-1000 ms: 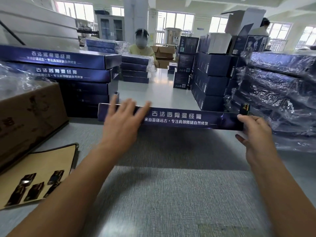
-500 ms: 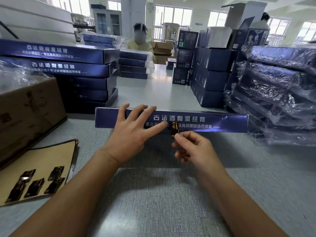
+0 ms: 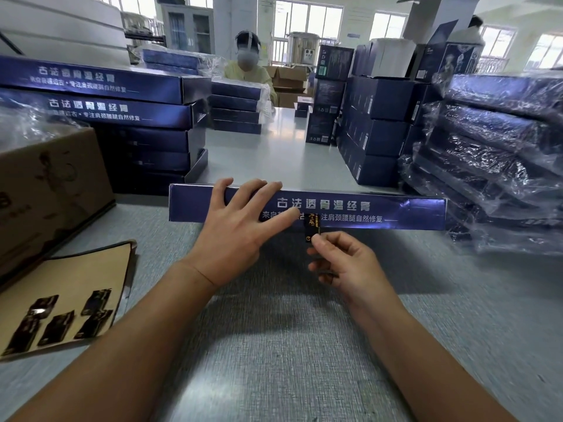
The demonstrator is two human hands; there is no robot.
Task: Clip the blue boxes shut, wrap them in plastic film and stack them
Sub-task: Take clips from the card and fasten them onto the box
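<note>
Head view: A blue box (image 3: 396, 211) lies flat on the grey table (image 3: 289, 345), its long printed side towards the wearer. The left hand (image 3: 234, 236) is laid against that side, fingers straight and spread, tips reaching the top edge. The right hand (image 3: 344, 263) pinches a small black-and-gold label (image 3: 312, 228) between thumb and forefinger; the label touches the box's lower edge. Unwrapped boxes (image 3: 106, 111) are stacked at left, film-wrapped boxes (image 3: 493, 147) at right. A label sheet (image 3: 61, 284) lies near left.
</note>
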